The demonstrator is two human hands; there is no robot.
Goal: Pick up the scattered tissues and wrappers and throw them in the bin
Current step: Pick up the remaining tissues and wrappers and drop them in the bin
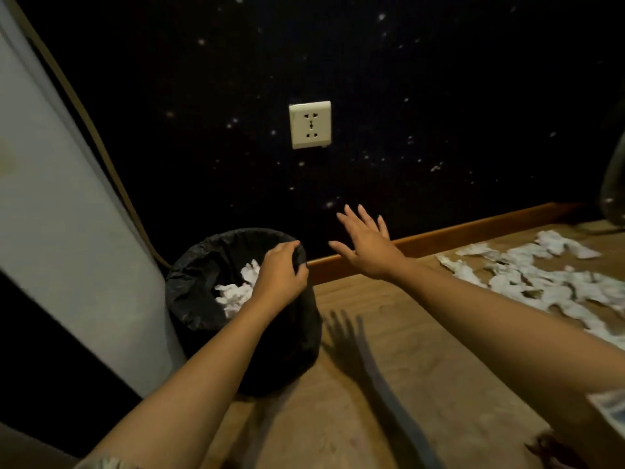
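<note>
Left hand (282,270) clamps the rim of the bin (189,282) — likely steadying it and keeping the liner mouth wide. Just inside that grip, crumpled tissues (233,294) lie in the bin. Right hand (367,243) hovers beside it, fingers spread, holding nothing. More scattered tissues (527,279) lie well off to its right on the wooden surface (406,367) — wrappers indistinguishable, heap cut off at the frame edge.

The left hand (282,274) covers part of the bin (203,265) rim and some tissues (233,294) inside. More tissues (541,282) run off the right edge, as does a glass object (614,184) (its kind unclear).
</note>
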